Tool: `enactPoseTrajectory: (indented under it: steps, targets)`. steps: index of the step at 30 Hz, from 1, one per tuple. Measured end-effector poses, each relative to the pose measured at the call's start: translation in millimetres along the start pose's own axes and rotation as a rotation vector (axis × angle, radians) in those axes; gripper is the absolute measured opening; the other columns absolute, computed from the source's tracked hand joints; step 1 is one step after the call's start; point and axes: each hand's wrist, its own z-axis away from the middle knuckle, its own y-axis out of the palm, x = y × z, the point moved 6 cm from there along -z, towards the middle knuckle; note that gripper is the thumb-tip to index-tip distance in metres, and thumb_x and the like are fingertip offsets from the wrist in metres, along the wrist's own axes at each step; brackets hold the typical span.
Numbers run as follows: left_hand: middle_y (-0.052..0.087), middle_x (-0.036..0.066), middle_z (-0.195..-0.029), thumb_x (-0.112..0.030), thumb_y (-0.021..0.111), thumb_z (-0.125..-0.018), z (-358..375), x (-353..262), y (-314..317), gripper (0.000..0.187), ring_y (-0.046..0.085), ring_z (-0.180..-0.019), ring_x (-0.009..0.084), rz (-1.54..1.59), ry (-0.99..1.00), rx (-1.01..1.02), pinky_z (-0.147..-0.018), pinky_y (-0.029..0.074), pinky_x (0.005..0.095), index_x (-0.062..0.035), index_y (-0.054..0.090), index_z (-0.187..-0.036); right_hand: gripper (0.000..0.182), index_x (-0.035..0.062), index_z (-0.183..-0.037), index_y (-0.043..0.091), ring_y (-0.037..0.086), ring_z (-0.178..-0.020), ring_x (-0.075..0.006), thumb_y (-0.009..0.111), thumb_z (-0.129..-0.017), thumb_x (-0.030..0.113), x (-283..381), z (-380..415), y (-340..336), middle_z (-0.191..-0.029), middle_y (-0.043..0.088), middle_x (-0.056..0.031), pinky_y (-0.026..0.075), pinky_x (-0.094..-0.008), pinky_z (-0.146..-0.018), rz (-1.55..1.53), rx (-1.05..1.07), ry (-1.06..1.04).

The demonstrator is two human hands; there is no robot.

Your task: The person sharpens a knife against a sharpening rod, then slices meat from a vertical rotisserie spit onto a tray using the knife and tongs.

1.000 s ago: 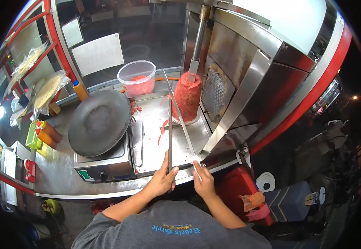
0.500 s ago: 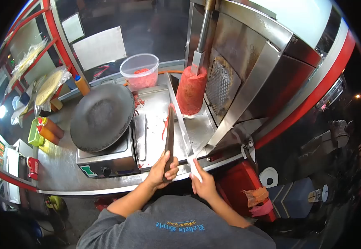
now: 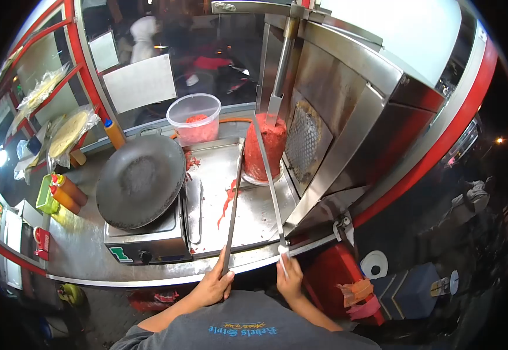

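Head view: my right hand [image 3: 289,280] wraps a long white-handled steel knife [image 3: 272,189], left hand [image 3: 212,286] a dark narrow bar [image 3: 234,213]; upright red meat column [image 3: 274,146] behind the knife. I'd hold a steady angle, left grip low.

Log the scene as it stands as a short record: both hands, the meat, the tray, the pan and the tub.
Left hand: holds a long dark tool, which crosses the tray in view
Right hand: grips a long knife by its white handle
Meat: red, upright on the spit
Blade contact: cannot tell; it passes across the meat in view
Tray: red scraps lie on it
Pan: on the burner, left of the tray
Tub: clear, red pieces inside
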Motion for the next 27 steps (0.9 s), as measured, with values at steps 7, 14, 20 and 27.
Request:
enactPoseTrajectory:
  steps: [7, 14, 20, 27]
  targets:
    - [0.056, 0.005, -0.074, -0.02, 0.047, -0.116, -15.4, -11.3, 10.8, 0.083, 0.056, -0.057, 0.0138, -0.044, 0.023, -0.027, -0.058, 0.052, 0.0325, -0.0192, -0.013, -0.173, 0.049, 0.0026, -0.147, 0.064, 0.066, -0.081, -0.0315, 0.071, -0.098, -0.003, 13.4, -73.4, 23.4, -0.098, 0.067, -0.0194, 0.056, -0.0381, -0.074, 0.062, 0.084, -0.065]
    - [0.06, 0.006, -0.067, -0.023, 0.049, -0.115, -29.2, -16.5, 8.7, 0.086, 0.059, -0.054, 0.0161, -0.083, 0.009, -0.041, -0.057, 0.054, 0.0336, -0.0194, -0.016, -0.172, 0.055, 0.0043, -0.152, 0.06, 0.066, -0.079, -0.0299, 0.069, -0.098, -0.003, -10.8, 34.3, -3.2, -0.095, 0.067, -0.0191, 0.056, -0.0378, -0.074, -0.041, 0.13, 0.036]
    - [0.06, 0.006, -0.068, -0.023, 0.051, -0.114, -43.1, -8.0, 10.5, 0.088, 0.06, -0.054, 0.0165, -0.079, -0.004, -0.073, -0.054, 0.053, 0.0337, -0.0173, -0.017, -0.171, 0.054, 0.0063, -0.151, 0.062, 0.064, -0.079, -0.031, 0.07, -0.098, -0.001, 14.7, -67.0, 25.2, -0.094, 0.064, -0.0179, 0.052, -0.0401, -0.071, 0.024, 0.142, 0.014]
    - [0.057, 0.006, -0.07, -0.024, 0.049, -0.115, -49.5, -28.5, 10.5, 0.087, 0.059, -0.053, 0.015, -0.031, 0.029, -0.07, -0.054, 0.053, 0.0323, -0.0147, -0.017, -0.171, 0.046, 0.002, -0.147, 0.063, 0.068, -0.084, -0.0334, 0.068, -0.101, 0.0, 4.2, 29.4, -11.0, -0.099, 0.068, -0.0206, 0.056, -0.0393, -0.077, 0.081, 0.157, 0.054]
